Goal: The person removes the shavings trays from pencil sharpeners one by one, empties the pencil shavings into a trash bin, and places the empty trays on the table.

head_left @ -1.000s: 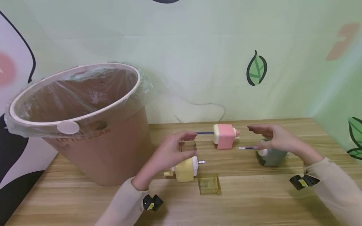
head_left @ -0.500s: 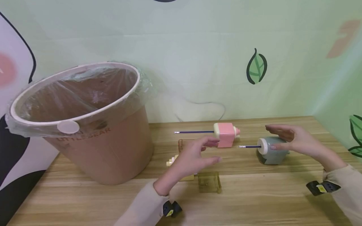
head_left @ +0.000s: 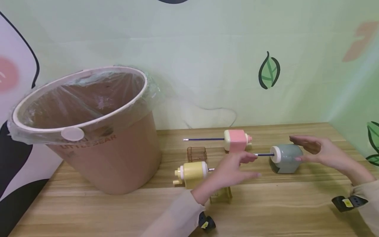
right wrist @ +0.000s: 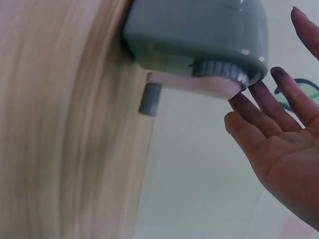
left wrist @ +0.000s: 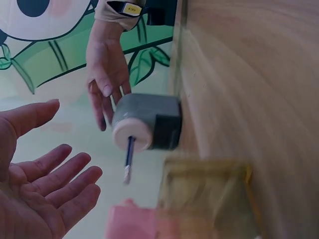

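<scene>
A grey-blue crank pencil sharpener (head_left: 288, 158) lies on the table at the right, with a dark blue pencil (head_left: 265, 154) sticking out of its white front toward the left. My right hand (head_left: 330, 154) is spread at its rear, fingers straight. In the right wrist view those fingertips are right by the pink crank (right wrist: 184, 83). My left hand (head_left: 228, 171) reaches over the table with fingers extended, holding nothing, its fingertips near the pencil's end. Under and behind it sit a yellow sharpener (head_left: 191, 173) with a short pencil end showing, and a pink sharpener (head_left: 238, 140) holding a long blue pencil (head_left: 204, 139).
A large brownish-pink bin (head_left: 118, 164) with a clear liner stands at the left. A clear brown shavings drawer (head_left: 196, 154) lies behind the yellow sharpener. A clear yellow drawer (head_left: 223, 196) is partly hidden by my left forearm. A printed wall backdrop (head_left: 192, 65) closes off the back.
My left hand has moved right, from over the yellow sharpener toward the grey-blue one. My right hand has drawn back to the right, from the pencil to the sharpener's rear.
</scene>
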A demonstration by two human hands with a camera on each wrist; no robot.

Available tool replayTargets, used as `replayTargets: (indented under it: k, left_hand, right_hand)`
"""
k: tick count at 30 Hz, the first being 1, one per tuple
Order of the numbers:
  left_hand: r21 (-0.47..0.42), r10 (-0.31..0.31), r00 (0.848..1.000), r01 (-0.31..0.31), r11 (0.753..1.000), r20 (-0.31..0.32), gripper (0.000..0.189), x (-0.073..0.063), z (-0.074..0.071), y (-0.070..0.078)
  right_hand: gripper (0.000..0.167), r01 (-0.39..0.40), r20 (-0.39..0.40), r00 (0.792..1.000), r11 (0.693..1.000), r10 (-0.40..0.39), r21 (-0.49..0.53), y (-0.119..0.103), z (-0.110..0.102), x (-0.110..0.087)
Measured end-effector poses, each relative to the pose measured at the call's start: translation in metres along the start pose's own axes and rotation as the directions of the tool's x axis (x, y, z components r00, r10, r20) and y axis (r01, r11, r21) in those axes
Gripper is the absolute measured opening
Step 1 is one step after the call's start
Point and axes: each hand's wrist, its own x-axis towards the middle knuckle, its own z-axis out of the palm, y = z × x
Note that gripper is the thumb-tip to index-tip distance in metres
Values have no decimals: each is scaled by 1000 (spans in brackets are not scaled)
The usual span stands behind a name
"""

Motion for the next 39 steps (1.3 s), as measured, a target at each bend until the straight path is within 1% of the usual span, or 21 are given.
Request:
replayTargets:
  k: [3,6,9,11,13,16,20,24,26,31,33,37,39]
  left_hand:
    - [-52,-51,999,52,997,16,46,6,11,0]
    - [-69,-86,996,88,994,32,46,12,20,0]
    - [-41,-107,994,108,993,24,47,18,27,0]
    - [-16,-123,992,123,992,21,48,21,32,1]
    - [-11,-143,990,143,990,10,48,24,37,2]
    - [10,-139,990,139,990,-7,48,30,44,1]
    - [39,-131,991,132,990,-28,49,36,53,0]
    - [51,-166,986,166,985,-7,54,42,60,-1]
    - [56,-185,983,185,981,8,57,44,62,-2]
    - [50,-186,982,184,982,18,60,49,68,-3]
    - [33,-179,984,178,984,28,61,50,71,-3]
    - [-32,-125,990,128,991,63,66,53,76,-3]
    - [-95,-92,994,97,991,62,67,54,77,-2]
  right_hand:
    - [64,11,9,1000,1000,-11,27,8,0,-2]
    - [64,4,26,1000,999,-5,41,15,0,-2]
    - [65,-5,42,999,998,3,59,20,1,-1]
    - [64,5,49,999,997,-9,76,22,3,0]
    - [65,17,58,998,996,-23,92,24,4,1]
    - [67,21,70,997,995,-28,97,26,6,3]
    - [71,-8,95,995,995,-2,97,27,6,4]
    - [71,-42,104,994,995,33,86,27,7,6]
    - [70,-42,103,994,997,34,72,27,6,6]
    - [69,-41,91,995,993,31,111,27,6,6]
    - [68,-58,87,995,989,46,137,26,8,5]
    - [65,-69,89,994,984,55,163,24,6,1]
    - [63,-62,87,995,984,48,167,21,4,0]
